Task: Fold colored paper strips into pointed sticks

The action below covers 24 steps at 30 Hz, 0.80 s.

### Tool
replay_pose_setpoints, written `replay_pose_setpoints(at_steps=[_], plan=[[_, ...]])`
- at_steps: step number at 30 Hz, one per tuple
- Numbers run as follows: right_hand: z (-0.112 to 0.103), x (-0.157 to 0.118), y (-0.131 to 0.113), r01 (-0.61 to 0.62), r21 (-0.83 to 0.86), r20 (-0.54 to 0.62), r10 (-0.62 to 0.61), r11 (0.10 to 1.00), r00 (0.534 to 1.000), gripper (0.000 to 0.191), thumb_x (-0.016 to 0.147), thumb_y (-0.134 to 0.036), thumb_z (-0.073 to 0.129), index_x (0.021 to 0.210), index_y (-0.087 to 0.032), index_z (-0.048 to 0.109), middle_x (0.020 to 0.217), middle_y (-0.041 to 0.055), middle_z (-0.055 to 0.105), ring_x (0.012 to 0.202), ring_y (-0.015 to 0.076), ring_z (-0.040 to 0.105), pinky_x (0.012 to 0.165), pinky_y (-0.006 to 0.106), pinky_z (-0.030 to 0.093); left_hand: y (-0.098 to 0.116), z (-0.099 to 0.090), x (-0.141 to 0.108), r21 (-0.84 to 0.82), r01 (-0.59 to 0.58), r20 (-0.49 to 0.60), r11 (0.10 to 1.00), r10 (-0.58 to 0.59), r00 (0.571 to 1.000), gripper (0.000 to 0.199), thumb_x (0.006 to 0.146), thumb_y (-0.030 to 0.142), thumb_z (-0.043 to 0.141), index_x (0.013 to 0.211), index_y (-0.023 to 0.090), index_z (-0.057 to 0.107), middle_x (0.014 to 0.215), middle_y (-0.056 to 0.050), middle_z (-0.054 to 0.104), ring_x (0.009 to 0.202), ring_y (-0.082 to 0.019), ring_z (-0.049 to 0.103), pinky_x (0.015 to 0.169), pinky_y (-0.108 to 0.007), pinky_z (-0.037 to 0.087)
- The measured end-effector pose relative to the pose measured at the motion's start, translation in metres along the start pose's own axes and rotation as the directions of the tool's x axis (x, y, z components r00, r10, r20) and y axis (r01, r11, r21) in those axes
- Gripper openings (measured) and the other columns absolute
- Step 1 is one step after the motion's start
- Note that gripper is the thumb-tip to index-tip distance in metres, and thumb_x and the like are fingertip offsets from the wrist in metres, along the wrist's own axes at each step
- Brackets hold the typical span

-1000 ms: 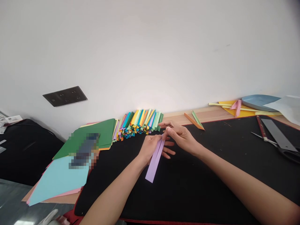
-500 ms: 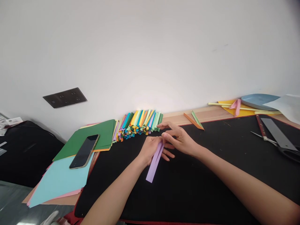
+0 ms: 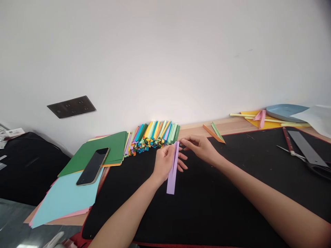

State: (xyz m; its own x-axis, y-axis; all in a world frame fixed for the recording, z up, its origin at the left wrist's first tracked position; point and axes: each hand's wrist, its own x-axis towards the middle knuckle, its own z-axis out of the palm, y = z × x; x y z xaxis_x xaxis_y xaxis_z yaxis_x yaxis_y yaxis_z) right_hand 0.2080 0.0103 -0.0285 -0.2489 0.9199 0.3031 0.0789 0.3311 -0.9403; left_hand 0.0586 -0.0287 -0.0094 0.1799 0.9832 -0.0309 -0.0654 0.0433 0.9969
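Note:
My left hand (image 3: pixel 164 162) is closed on a folded purple paper strip (image 3: pixel 172 177), its thumb at the front and its fingers showing behind. The strip stands nearly upright, and a lengthwise gap parts its layers. Beside its top end is my right hand (image 3: pixel 200 148), thumb and index tips drawn together in a pinch; whether they hold or touch the paper I cannot make out. Beyond the hands, a pile of folded colored paper strips (image 3: pixel 152 136) lies against the wall.
A black mat (image 3: pixel 207 206) covers the table. Green sheets (image 3: pixel 103 151), light blue sheets (image 3: pixel 67 196) and a phone (image 3: pixel 93 166) lie left. Orange and green strips (image 3: pixel 214 133) sit at the back. Scissors (image 3: pixel 319 169), a metal ruler (image 3: pixel 307 148) and a blue tray (image 3: pixel 284 112) are right.
My left hand has turned the purple strip more upright, and its lower end has moved right and up. My right hand has shifted slightly right, its index finger drawn in toward the thumb.

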Motion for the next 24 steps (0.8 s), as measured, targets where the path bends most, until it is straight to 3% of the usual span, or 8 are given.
replay_pose_setpoints(at_steps=[4,11,16,21,24], plan=[[0.001,-0.003,-0.011,-0.056,0.092,0.085,0.048,0.994,0.995,0.031,0.077,-0.045,0.059,0.072,-0.015,0.066,0.069,0.0018,0.064,0.069,0.0140,0.059,0.066,0.027,0.049,-0.003,0.001,-0.001,-0.012,-0.010,0.048,1.000,0.011,0.999,0.044,0.081,0.052,0.049,0.086,0.009,0.056,0.066,-0.007,0.064,0.043,-0.017,0.062,0.035,-0.022,0.046],[0.002,-0.007,-0.020,-0.089,0.156,0.091,0.075,0.984,0.993,0.028,0.075,-0.041,0.062,0.069,-0.014,0.065,0.064,0.0012,0.063,0.063,0.0118,0.056,0.063,0.026,0.046,-0.003,0.003,-0.005,-0.016,-0.041,0.121,0.999,0.042,0.992,0.043,0.082,0.051,0.049,0.084,0.009,0.054,0.072,-0.010,0.066,0.045,-0.017,0.063,0.038,-0.024,0.049],[0.005,-0.009,-0.018,-0.107,0.140,0.051,0.101,0.984,0.994,0.027,0.074,-0.040,0.061,0.065,-0.014,0.062,0.062,0.0008,0.062,0.060,0.0125,0.057,0.061,0.026,0.046,0.000,0.005,-0.007,0.092,-0.074,0.120,0.993,0.063,0.991,0.038,0.083,0.047,0.049,0.073,0.011,0.052,0.069,-0.009,0.066,0.041,-0.015,0.061,0.036,-0.022,0.048],[0.010,-0.011,-0.019,-0.061,-0.057,-0.069,0.057,0.996,0.996,0.026,0.075,-0.035,0.059,0.060,-0.015,0.058,0.061,0.0011,0.060,0.059,0.0129,0.055,0.059,0.026,0.044,-0.001,0.005,-0.008,0.187,-0.115,0.127,0.976,0.092,0.988,0.038,0.085,0.046,0.046,0.067,0.013,0.050,0.056,-0.004,0.062,0.036,-0.013,0.057,0.032,-0.018,0.041],[0.009,-0.009,-0.019,-0.084,0.112,-0.043,0.089,0.990,0.995,0.035,0.077,-0.044,0.058,0.057,-0.015,0.057,0.057,-0.0001,0.057,0.057,0.0122,0.054,0.060,0.026,0.046,-0.001,0.004,-0.007,0.124,-0.114,0.136,0.986,0.097,0.986,0.034,0.085,0.045,0.047,0.073,0.014,0.052,0.052,-0.001,0.060,0.033,-0.012,0.055,0.030,-0.017,0.038]])
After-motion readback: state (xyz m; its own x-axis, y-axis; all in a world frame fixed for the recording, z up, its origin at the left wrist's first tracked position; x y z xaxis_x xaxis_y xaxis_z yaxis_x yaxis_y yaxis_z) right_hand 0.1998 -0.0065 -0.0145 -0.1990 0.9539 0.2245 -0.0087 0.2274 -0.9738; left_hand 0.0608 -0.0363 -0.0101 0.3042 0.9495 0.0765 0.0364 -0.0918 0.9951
